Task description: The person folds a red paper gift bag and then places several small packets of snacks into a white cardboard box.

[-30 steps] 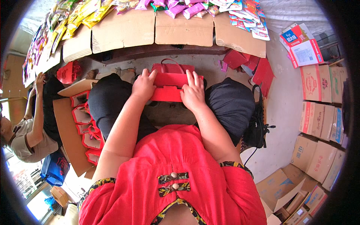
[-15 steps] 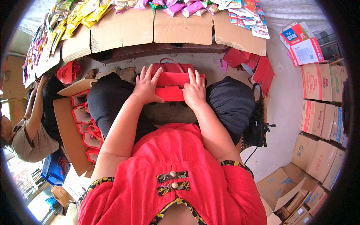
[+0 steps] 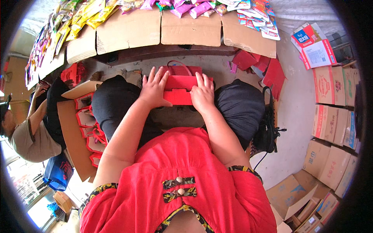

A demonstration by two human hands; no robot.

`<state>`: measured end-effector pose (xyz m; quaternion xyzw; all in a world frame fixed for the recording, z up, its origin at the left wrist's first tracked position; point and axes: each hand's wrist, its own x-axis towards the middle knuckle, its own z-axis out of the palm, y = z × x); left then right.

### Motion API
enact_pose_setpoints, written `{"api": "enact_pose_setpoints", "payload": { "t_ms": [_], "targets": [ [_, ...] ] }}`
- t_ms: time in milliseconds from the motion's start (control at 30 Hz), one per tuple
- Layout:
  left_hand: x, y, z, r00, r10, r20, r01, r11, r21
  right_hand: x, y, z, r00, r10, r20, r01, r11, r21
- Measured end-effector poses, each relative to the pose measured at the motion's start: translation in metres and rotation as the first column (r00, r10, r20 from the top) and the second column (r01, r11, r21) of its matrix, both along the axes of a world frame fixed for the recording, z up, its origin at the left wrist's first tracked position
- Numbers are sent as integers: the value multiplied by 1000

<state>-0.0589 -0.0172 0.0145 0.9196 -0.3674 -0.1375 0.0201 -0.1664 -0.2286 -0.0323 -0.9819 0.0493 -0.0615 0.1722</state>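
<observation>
A red cardboard gift box (image 3: 181,82) with a thin red cord handle sits between my knees. A folded flap crosses its near side. My left hand (image 3: 154,90) holds its left end, fingers stretched over the top and thumb along the near edge. At the right end, my right hand (image 3: 202,92) grips the box with index and middle fingers extended and the others curled against the flap. The underside of the box is hidden.
Snack packets (image 3: 182,8) lie on a cardboard-edged table ahead. On my left stands a carton (image 3: 71,136) of red boxes, with a co-worker (image 3: 34,136) beyond. Red cardboard pieces (image 3: 275,77) lean at front right. Stacked cartons (image 3: 328,120) line the right wall.
My hands and the red gift box stay nearly in place, with only a slight shift in view. The co-worker at left has lowered their arms and head a little.
</observation>
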Motion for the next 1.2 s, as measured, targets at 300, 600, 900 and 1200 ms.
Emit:
{"api": "enact_pose_setpoints", "payload": {
  "t_ms": [300, 600, 900, 1200],
  "targets": [
    [1, 0, -6, 999, -48, -17, 47, 996, -81, 1, -2, 1, 997, 39, 64, -39, 999, 0],
    [1, 2, -8, 998, -62, 3, 62, 993, -100, 1, -1, 4, 996, 39, 78, -41, 999, 27],
    [-1, 1, -5, 998, -52, 21, 53, 994, -98, 0, 0, 5, 997, 38, 64, -38, 999, 2],
    [-1, 1, -3, 999, -37, -13, 35, 995, -98, -1, 0, 7, 994, 45, 95, -48, 999, 26]
  ]
}}
